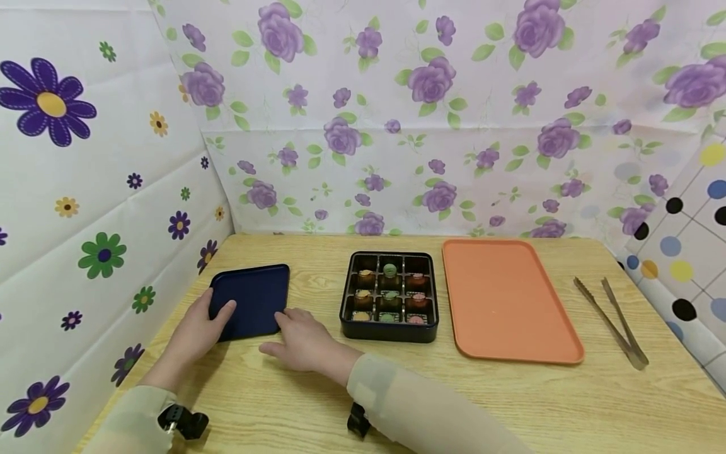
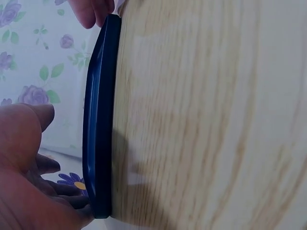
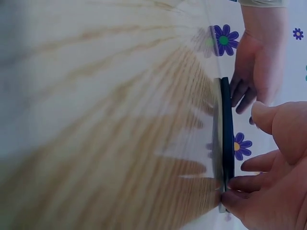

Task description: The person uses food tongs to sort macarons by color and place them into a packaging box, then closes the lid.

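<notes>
A dark blue rectangular lid (image 1: 253, 302) with a low rim lies flat on the table at the left. My left hand (image 1: 195, 328) touches the lid's left edge with its fingers, the thumb raised apart above it. At the opposite edge, my right hand (image 1: 305, 340) touches the rim near the front corner with relaxed fingers. In the left wrist view, the lid (image 2: 101, 120) appears edge-on, with left fingertips against its near end. The right wrist view shows right fingertips at the lid (image 3: 228, 129). To the right stands a black divided box (image 1: 389, 330) holding several yellow, green and pink macarons.
An orange tray (image 1: 505, 296) lies right of the box. Metal tongs (image 1: 621, 331) rest farther right with their arms spread. The wooden table (image 1: 272, 403) meets a flowered cloth wall (image 1: 363, 157) at the back and another flowered cloth (image 1: 74, 252) at the left.
</notes>
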`<state>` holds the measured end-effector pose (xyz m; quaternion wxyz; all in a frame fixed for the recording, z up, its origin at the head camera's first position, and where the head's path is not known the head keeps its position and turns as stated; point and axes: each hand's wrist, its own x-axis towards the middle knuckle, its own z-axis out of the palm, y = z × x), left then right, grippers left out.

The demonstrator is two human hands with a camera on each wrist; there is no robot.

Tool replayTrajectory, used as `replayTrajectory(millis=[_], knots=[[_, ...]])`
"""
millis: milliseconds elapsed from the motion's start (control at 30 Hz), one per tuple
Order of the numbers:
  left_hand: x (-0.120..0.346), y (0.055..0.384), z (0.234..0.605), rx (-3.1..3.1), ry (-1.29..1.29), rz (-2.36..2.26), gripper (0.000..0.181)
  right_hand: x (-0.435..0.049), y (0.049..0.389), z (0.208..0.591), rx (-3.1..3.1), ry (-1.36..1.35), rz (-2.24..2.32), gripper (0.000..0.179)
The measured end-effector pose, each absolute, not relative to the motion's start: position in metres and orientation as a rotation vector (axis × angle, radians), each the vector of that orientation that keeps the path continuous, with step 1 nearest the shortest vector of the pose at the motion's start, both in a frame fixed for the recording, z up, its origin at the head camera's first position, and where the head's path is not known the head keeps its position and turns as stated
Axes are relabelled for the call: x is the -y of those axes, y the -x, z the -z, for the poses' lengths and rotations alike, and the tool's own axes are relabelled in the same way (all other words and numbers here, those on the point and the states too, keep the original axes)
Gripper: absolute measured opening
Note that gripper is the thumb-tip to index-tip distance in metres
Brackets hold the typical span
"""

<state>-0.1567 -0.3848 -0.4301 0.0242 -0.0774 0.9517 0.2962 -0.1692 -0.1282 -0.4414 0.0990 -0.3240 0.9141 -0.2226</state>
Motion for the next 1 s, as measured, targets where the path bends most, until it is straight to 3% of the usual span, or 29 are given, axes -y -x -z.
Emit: replayTrajectory(millis=[467, 767, 1000], knots=[[0.379, 0.159, 0.424, -2.906, 0.341, -0.917, 0.094, 0.123, 0.174, 0.437, -2.676, 0.838, 0.785, 0.076], [0.379, 0.157, 0.424, -2.917, 0.393, -0.920, 0.087, 0.118, 0.175, 0.431, -2.411, 0.633, 1.240, 0.076], [0.378, 0.155, 0.420, -2.866, 0.429, -1.034, 0.087, 0.116, 0.171, 0.425, -2.359, 0.552, 1.343, 0.079]])
